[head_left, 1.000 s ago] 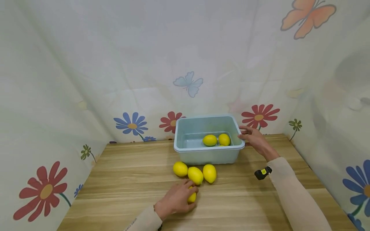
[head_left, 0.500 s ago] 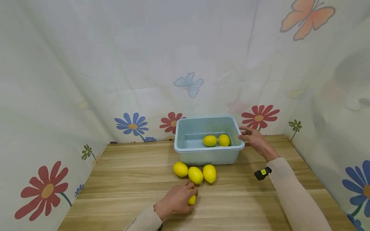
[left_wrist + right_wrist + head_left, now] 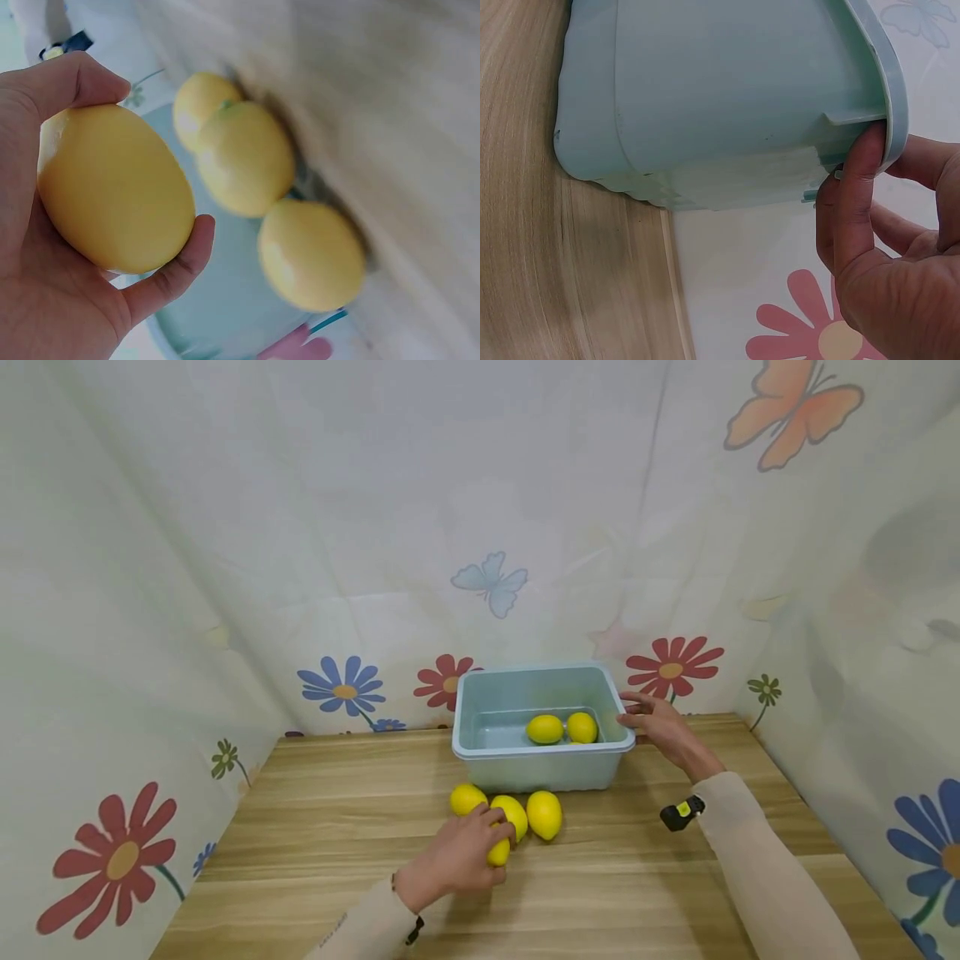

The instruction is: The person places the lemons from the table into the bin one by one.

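Observation:
A lemon [image 3: 116, 187] is gripped in my left hand [image 3: 459, 852], with thumb and fingers curled round it. In the left wrist view it appears apart from the three lemons in a row: a left one [image 3: 467, 798], a middle one [image 3: 513, 815] and a right one [image 3: 545, 816]. My fingers partly cover the left and middle lemons in the head view. Behind the row stands a light blue plastic bin [image 3: 540, 770]. My right hand [image 3: 663, 729] pinches the rim at its right end, fingers tucked beneath the lip [image 3: 895, 97].
Inside the bin, a lemon [image 3: 545, 729] lies beside another lemon [image 3: 582, 727], and a sliver of yellow shows below them. The wooden table [image 3: 360, 810] meets a flower-printed curtain [image 3: 360, 568] at the back and sides.
My left hand has lifted the lemon and moved forward, toward the row and the bin. My right hand stays on the bin's rim, and the bin has not shifted.

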`<state>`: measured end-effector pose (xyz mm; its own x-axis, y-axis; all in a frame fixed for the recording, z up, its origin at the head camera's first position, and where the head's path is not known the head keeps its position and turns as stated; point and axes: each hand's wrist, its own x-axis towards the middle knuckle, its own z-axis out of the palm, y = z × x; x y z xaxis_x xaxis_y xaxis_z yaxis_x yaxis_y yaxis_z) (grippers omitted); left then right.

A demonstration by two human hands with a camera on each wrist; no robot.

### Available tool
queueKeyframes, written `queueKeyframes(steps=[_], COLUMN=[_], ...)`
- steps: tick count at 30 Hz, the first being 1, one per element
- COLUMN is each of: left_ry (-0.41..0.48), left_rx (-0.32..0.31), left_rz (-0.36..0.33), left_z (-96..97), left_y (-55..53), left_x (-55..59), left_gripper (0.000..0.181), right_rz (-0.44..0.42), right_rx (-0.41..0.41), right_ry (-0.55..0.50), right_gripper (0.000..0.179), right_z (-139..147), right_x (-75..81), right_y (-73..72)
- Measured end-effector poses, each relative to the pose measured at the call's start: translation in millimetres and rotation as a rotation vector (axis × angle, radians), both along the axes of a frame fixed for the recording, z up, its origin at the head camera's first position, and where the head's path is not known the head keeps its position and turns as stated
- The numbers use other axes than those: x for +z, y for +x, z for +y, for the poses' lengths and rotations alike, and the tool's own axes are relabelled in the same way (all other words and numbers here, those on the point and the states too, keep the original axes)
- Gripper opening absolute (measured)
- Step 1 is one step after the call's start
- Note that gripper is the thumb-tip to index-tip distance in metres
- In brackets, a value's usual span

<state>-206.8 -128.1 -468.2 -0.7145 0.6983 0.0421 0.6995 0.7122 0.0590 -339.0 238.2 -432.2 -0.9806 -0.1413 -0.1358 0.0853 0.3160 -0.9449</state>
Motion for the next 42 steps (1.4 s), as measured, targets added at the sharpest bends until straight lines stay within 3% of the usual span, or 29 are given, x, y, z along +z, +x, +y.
queueKeyframes(steps=[7,13,18,34,42], left_ry=[0.045,0.081,0.091,0.16,0.165], left_rx=[0.034,0.018,0.038,0.116,0.179], left_rz=[0.064,0.129,0.14,0.14,0.081], left_z=[5.1,7.8,9.1,14.5,23.4], left_y=[-9.2,-20.6,-31.2,-65.5,-90.8], left_x=[29.2,50.9,66.4,100.0,105.3], left_gripper=[0.037,0.034,0.032,0.031,0.032], right_rz=[-0.005,-0.013,-0.008,-0.013,-0.006], right_rx=[-0.006,-0.008,-0.01,0.0,-0.003], right_ry=[0.004,0.005,-0.004,-0.03,-0.02], right_gripper=[0.065,0.065,0.066,0.067,0.066], right_z=[-1,-2,-1,0,0], right_x=[-1.7,-2.1,-1.8,-3.2,-3.0], right_y=[0.4,0.7,-1.6,-2.4,-1.6])
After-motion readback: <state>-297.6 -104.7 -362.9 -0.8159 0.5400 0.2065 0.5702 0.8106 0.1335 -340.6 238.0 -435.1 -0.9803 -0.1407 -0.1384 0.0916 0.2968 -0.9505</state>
